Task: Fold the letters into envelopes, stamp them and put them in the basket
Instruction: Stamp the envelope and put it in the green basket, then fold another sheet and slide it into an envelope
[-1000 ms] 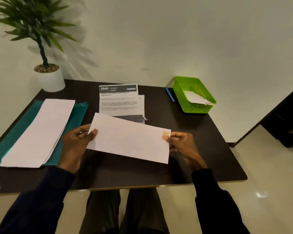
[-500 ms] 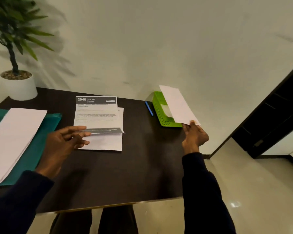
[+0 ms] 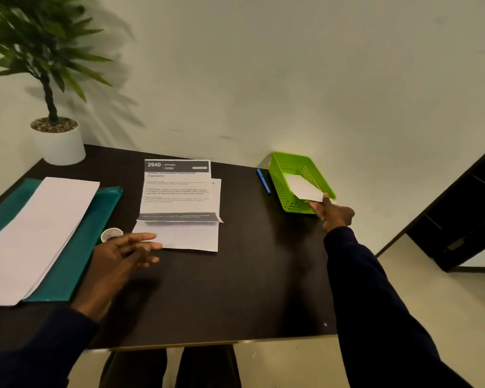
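- Two hands are over the dark table (image 3: 235,289), and both come out of dark sleeves.
- The right hand (image 3: 332,212) reaches far to the near corner of the green basket (image 3: 289,204). Its thumb and one finger pinch the near edge of a white envelope (image 3: 303,187).
- This envelope lies mostly inside the basket, flat and a little slanted. Only its near corner comes over the rim at the hand.
- The left hand (image 3: 123,253) is wide, the fingers straight and a little spread, and it holds nothing. Its fingertips reach the lower left corner of the letters (image 3: 179,197). I cannot tell if they touch the paper or only hover above it.
- The letters lie in the middle of the table, printed side up. The top sheet has a dark header with "2940 KITCHEN", and its lower part is folded up.
- A small white roll (image 3: 111,234) stands just beside the left hand, at the edge of a teal folder (image 3: 76,247).
- On the folder lies a long pile of white sheets (image 3: 37,233).
- A blue pen (image 3: 263,181) lies between the letters and the basket, close to the basket.
- A potted plant (image 3: 58,141) stands at the far left corner, against the wall.
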